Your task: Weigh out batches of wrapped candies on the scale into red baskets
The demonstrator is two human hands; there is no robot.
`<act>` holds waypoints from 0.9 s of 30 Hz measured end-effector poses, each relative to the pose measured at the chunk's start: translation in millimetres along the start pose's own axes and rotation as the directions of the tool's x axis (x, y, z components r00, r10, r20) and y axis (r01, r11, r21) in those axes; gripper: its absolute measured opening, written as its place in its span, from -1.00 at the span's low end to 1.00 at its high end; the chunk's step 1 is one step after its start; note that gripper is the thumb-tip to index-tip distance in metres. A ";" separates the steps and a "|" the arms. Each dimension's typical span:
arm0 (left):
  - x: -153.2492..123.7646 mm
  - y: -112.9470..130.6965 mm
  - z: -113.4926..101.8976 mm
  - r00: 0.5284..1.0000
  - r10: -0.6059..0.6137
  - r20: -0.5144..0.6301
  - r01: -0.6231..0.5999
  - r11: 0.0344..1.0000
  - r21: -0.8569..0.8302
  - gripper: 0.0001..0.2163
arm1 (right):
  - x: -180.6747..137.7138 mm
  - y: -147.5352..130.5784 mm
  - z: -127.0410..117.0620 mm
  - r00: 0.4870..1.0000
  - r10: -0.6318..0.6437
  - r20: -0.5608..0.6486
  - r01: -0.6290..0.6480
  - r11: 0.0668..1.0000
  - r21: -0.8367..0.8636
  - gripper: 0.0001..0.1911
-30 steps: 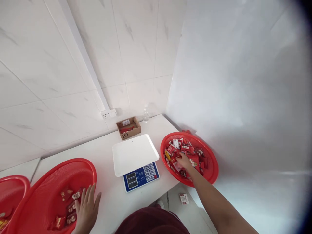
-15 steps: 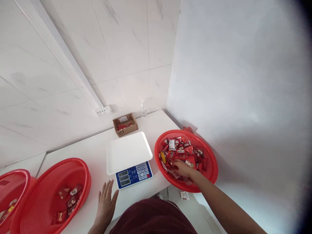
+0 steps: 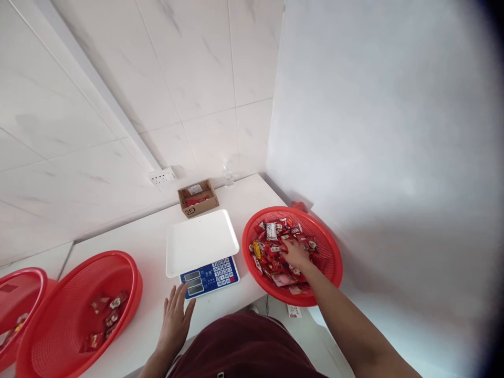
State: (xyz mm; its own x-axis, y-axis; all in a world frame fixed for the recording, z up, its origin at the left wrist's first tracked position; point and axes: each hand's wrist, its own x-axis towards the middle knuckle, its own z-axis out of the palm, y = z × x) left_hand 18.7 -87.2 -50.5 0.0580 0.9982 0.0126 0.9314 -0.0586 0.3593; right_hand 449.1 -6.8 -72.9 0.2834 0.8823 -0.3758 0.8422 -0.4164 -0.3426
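Observation:
My right hand reaches into a red mesh basket at the table's right end, fingers down among several red and white candy packets; what it grips is hidden. My left hand lies flat and open on the white table, just in front of a blue-faced scale with a bare white pan. A second red basket at the left holds a few packets.
A third red basket sits at the far left edge. A small cardboard box and a clear bottle stand by the tiled wall near a socket strip. One packet lies on the floor under the right basket.
My left hand left the left basket and came to rest flat on the table by the scale. My right hand shifted around inside the right basket. The view drifted slightly.

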 end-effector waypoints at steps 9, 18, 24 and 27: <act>-1.6 7.2 0.2 1.000 -0.008 -0.004 0.007 1.000 -0.011 -0.59 | 3.0 23.0 -9.2 0.995 -0.044 -0.095 0.065 0.970 0.235 -0.44; -13.5 10.3 1.0 1.000 0.003 0.025 -0.003 1.000 -0.026 -0.58 | 10.3 36.5 20.2 0.998 0.048 0.028 -0.054 0.963 0.262 -0.47; -14.0 -1.2 -2.0 0.999 0.014 0.039 -0.013 0.999 -0.038 -0.58 | 14.2 28.9 19.6 0.999 -0.012 -0.048 0.032 0.898 0.438 -0.73; -9.9 -8.8 -4.7 0.999 0.033 0.030 -0.031 0.998 -0.055 -0.60 | 12.6 24.5 14.1 0.996 0.034 -0.083 0.021 0.807 0.590 -0.68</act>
State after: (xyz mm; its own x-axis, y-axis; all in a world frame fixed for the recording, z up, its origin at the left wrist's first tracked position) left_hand 8.3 -96.5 -49.4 0.0994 0.9950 -0.0041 0.9078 -0.0890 0.4099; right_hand 466.8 -9.0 -98.2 0.3491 0.8827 -0.3145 0.4150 -0.4465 -0.7927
